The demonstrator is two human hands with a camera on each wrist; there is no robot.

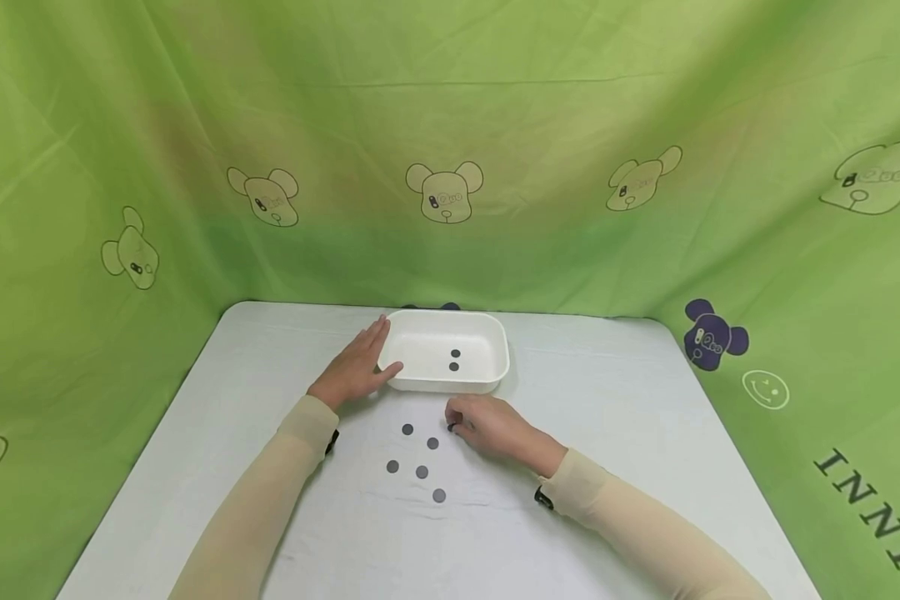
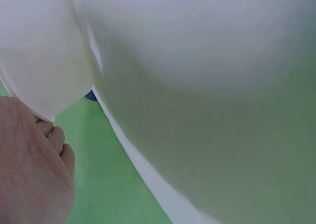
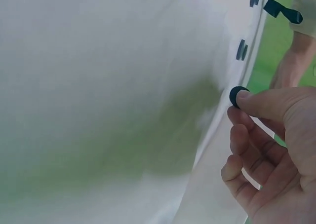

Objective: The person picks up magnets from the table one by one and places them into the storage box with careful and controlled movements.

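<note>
A white tray sits toward the back of the table with two dark round discs inside it. At its left end, my left hand rests against the wall, fingers extended and thumb spread over the front rim. The left wrist view shows this hand beside the tray wall. In front of the tray, my right hand pinches a black disc between thumb and index finger, just above the table. Several similar dark discs lie scattered to its left.
A white cloth covers the table, which has rounded back corners. Green printed fabric surrounds it at the back and both sides. Dark bands are on both wrists, including the right wrist's band.
</note>
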